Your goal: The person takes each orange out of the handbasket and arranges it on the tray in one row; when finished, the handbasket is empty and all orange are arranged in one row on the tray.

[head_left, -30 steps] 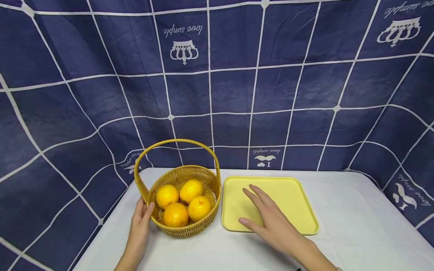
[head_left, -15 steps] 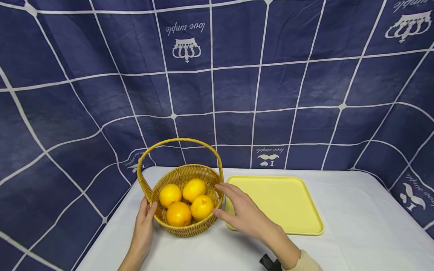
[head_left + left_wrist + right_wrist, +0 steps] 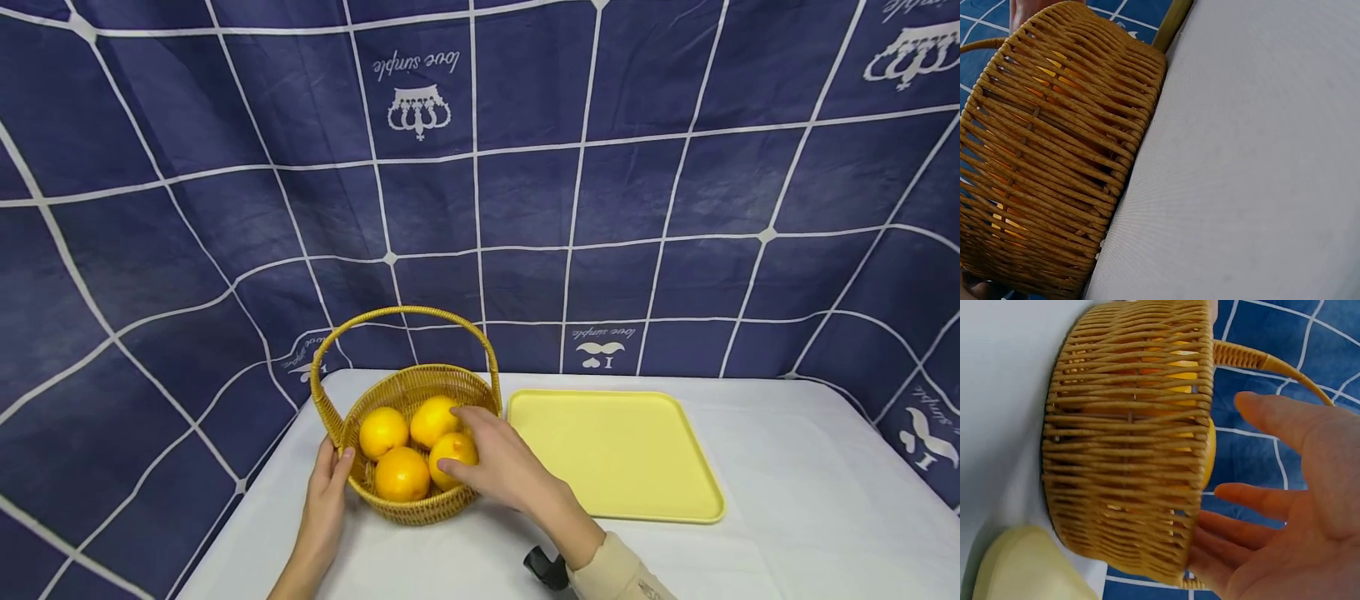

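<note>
A woven wicker basket [image 3: 422, 512] with a tall arched handle stands on the white table and holds several oranges [image 3: 402, 475]. My left hand [image 3: 324, 496] grips its left rim, thumb over the edge. My right hand [image 3: 504, 458] reaches over the right rim, thumb and fingers spread above the rightmost orange [image 3: 450, 450], which has a small nub. In the right wrist view the right hand [image 3: 1291, 500] has its fingers extended beside the rim, and fruit shows through the weave. The left wrist view is mostly basket wall [image 3: 1054, 150] and tablecloth.
A yellow rectangular tray [image 3: 618, 458] lies right of the basket, partly behind the right forearm. White cloth [image 3: 795, 483] covers the table. A dark blue checked curtain [image 3: 525, 200] hangs behind and along the sides. A black device [image 3: 546, 568] sits at the right wrist.
My right hand has moved left from above the tray, across the basket's right rim, to the rightmost orange. The left hand keeps its grip on the rim. The head view has shifted slightly.
</note>
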Available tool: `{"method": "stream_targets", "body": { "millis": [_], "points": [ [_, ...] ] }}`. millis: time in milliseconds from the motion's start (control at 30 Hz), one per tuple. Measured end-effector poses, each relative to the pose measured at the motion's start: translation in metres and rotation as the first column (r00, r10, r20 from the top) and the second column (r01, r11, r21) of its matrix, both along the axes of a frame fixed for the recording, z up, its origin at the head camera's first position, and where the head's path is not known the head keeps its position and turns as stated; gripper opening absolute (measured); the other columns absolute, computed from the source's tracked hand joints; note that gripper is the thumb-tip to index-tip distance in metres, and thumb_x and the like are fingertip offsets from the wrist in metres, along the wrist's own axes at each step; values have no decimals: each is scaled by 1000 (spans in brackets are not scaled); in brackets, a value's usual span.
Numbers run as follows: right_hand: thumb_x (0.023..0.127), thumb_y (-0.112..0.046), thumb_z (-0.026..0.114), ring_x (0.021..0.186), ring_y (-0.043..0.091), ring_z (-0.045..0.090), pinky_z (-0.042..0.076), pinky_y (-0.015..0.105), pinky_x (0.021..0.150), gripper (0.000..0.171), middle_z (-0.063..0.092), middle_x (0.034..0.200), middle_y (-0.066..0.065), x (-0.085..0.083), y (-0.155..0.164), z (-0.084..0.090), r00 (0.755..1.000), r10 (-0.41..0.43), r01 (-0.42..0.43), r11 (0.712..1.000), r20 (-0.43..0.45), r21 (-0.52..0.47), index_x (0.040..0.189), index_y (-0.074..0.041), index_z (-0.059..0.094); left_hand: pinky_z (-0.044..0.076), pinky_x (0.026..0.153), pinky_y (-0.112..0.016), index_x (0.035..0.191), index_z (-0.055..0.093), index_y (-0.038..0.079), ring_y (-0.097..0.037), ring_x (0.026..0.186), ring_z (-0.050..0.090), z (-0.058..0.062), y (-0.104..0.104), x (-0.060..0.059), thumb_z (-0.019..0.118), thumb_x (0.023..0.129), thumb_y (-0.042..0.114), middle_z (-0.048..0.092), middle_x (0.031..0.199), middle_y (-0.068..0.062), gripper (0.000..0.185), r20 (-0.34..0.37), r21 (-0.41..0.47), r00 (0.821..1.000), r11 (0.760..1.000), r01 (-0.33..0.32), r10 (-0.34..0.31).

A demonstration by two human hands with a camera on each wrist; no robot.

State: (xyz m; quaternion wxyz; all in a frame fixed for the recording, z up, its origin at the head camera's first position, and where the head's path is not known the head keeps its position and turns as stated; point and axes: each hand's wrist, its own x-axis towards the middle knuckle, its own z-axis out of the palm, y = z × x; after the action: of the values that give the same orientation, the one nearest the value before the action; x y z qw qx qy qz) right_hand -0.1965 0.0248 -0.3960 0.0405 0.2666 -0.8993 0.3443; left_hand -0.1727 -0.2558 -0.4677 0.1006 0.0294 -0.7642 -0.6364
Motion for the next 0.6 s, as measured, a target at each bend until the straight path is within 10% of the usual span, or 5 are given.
{"method": "stream_targets", "body": {
  "millis": [167, 400, 600],
  "points": [
    [88, -32, 85, 133, 31, 60, 49, 47, 115, 65, 65, 143, 14, -3, -9, -3, 1000, 9, -9, 999, -3, 33, 141, -1, 61, 10, 132, -55, 170, 14, 15, -30, 161, 18, 0, 1, 1, 40, 116, 33, 25, 174, -16, 63, -8, -8, 1000, 1000, -7, 7],
    [81, -31, 93, 112, 27, 68, 58, 41, 99, 61, 74, 122, 12, -5, -20, 0, 1000, 13, -11, 992, -17, 130, 129, -2, 69, 24, 109, 1, 170, 18, 17, -26, 159, 23, -1, 3, 1, 38, 116, 37, 28, 173, -12, 60, -11, -23, 1000, 1000, -6, 6],
    [75, -31, 96, 90, 21, 67, 59, 33, 79, 59, 72, 97, 6, -7, -24, -3, 998, -33, 40, 987, -45, 154, 120, -3, 70, 24, 112, -1, 170, 19, 16, -26, 160, 23, -2, 3, -1, 38, 116, 35, 28, 173, -10, 60, -18, -15, 1000, 1000, -13, 13]
  ]
}}
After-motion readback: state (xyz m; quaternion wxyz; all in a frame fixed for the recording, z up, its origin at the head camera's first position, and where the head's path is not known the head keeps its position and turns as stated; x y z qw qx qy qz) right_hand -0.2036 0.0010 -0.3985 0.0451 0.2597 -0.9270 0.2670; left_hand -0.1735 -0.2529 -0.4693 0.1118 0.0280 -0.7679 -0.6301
